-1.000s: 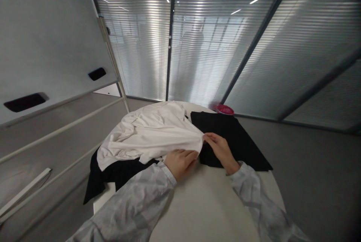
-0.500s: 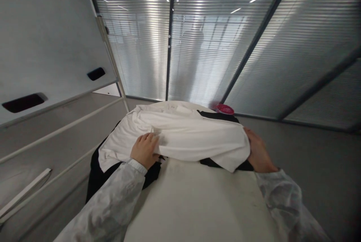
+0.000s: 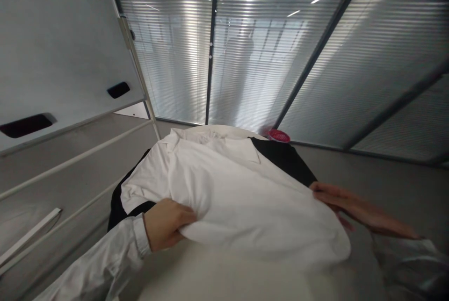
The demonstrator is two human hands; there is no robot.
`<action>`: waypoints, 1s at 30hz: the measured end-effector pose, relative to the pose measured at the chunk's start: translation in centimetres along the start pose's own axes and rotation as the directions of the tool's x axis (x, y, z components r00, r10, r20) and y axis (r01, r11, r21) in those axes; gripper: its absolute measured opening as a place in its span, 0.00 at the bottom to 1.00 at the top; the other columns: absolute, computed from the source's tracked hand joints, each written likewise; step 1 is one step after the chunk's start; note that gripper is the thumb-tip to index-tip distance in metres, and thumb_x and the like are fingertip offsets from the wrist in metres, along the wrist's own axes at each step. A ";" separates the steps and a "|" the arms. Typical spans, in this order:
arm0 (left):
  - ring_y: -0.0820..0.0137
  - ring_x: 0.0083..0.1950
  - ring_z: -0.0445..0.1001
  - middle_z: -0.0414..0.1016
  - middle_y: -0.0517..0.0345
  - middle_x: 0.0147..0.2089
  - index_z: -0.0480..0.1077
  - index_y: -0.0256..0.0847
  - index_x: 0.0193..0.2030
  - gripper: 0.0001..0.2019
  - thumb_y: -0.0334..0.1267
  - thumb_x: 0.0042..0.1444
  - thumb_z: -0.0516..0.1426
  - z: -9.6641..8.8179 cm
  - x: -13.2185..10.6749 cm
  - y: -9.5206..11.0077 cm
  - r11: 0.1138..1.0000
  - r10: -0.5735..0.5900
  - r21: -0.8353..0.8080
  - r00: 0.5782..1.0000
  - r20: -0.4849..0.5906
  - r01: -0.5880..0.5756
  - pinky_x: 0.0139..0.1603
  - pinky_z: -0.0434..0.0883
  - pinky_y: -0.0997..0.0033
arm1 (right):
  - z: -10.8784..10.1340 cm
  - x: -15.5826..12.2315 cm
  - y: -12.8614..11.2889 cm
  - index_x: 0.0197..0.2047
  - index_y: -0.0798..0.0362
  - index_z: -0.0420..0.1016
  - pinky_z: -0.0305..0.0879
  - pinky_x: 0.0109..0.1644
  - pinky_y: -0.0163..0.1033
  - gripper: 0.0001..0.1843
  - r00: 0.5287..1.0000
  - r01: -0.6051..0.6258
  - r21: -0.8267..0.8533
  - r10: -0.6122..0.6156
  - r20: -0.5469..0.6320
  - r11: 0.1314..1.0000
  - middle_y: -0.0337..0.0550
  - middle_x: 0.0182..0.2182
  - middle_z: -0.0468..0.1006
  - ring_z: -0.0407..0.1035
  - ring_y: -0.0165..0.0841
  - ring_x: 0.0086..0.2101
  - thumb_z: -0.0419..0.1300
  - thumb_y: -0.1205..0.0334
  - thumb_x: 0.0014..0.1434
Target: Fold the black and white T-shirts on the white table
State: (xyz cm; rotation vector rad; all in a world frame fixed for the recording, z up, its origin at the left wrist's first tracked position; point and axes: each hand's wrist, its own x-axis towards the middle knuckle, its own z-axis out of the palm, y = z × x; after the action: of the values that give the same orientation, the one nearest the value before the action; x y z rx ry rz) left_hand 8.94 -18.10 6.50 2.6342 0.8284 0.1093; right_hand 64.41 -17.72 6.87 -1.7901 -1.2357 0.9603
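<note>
A white collared shirt (image 3: 238, 189) lies spread over the white round table (image 3: 224, 277), its collar at the far side. My left hand (image 3: 164, 224) is closed on the shirt's near left hem. My right hand (image 3: 351, 207) is at the shirt's right edge with its fingers stretched along the fabric and partly tucked under it. Black garments lie beneath the shirt, one showing at the far right (image 3: 284, 158) and one hanging off the left side (image 3: 121, 205).
A pink round object (image 3: 278, 136) sits at the table's far edge. A whiteboard on a stand (image 3: 63, 48) rises at the left. Glass walls with blinds (image 3: 280, 48) stand behind the table. Grey floor surrounds it.
Both hands have pulled the white shirt toward me and apart. It now lies spread out flatter, covering most of the black garment that showed on the right.
</note>
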 end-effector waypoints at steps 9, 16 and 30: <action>0.68 0.36 0.84 0.86 0.62 0.40 0.81 0.50 0.44 0.17 0.56 0.55 0.71 0.6 0.9 0.1 0.914 0.125 -0.403 0.981 0.150 -0.055 0.36 0.73 0.73 | 3.9 4.4 0.3 0.35 0.45 0.82 0.68 0.27 0.42 0.19 0.972 0.204 -0.414 -0.132 0.196 0.887 0.42 0.24 0.80 0.72 0.37 0.21 0.74 0.39 0.52; 0.55 0.63 0.78 0.80 0.46 0.63 0.77 0.42 0.61 0.23 0.56 0.70 0.59 -5.4 10.7 -10.5 0.945 -0.237 0.151 0.928 -0.289 0.289 0.69 0.69 0.57 | 15.2 11.3 -6.7 0.64 0.51 0.75 0.69 0.62 0.54 0.35 0.749 0.559 -0.683 -0.640 0.172 0.470 0.57 0.60 0.80 0.74 0.55 0.57 0.74 0.45 0.59; 0.55 0.60 0.77 0.81 0.44 0.56 0.77 0.41 0.58 0.18 0.48 0.74 0.54 -2.9 10.8 -16.2 0.942 -0.111 0.278 0.955 -0.275 0.190 0.68 0.66 0.55 | 8.7 20.3 -2.8 0.37 0.51 0.81 0.66 0.45 0.45 0.09 0.887 0.186 -0.472 -0.354 -0.296 0.862 0.49 0.35 0.85 0.75 0.41 0.37 0.65 0.55 0.64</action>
State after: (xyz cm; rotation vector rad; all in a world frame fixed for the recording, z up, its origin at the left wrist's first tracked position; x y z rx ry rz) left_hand 8.61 1.17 2.71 2.8650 1.2198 0.3100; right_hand 60.82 3.78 2.21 -1.9372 -1.4760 0.1619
